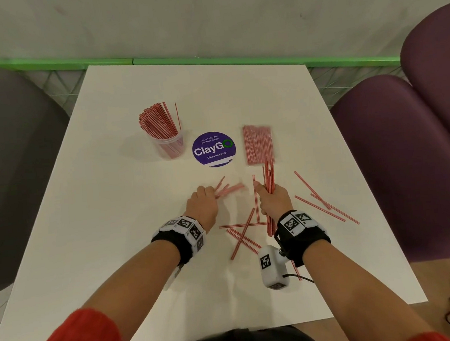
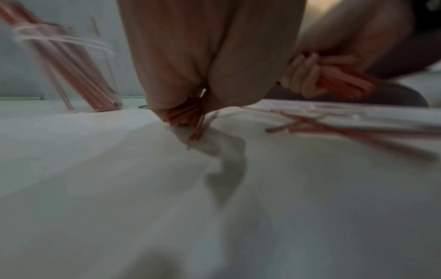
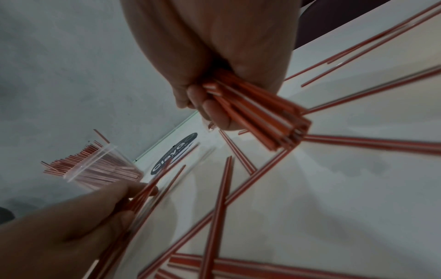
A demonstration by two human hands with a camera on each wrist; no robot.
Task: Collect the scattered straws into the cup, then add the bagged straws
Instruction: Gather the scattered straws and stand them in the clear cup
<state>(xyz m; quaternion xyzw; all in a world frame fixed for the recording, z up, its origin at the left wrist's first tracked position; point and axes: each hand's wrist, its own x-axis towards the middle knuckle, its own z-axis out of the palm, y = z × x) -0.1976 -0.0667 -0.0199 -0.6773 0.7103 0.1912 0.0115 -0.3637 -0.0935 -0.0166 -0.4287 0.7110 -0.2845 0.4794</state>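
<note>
A clear plastic cup (image 1: 169, 145) full of red-and-white straws stands at the table's left middle. The bagged straws (image 1: 258, 144) lie flat to the right of a purple sticker. My left hand (image 1: 203, 202) grips a few blurred straws (image 1: 228, 189) just above the table. My right hand (image 1: 271, 200) holds an upright bundle of straws (image 1: 269, 177), whose cut ends show in the right wrist view (image 3: 262, 117). Several loose straws (image 1: 244, 232) lie crossed between my wrists, and more loose straws (image 1: 324, 202) lie to the right of my right hand.
A round purple "ClayGo" sticker (image 1: 214, 149) sits on the white table (image 1: 115, 234). Purple chairs (image 1: 407, 154) stand to the right, a grey chair (image 1: 8, 162) to the left. A green ledge (image 1: 208, 60) runs behind the table.
</note>
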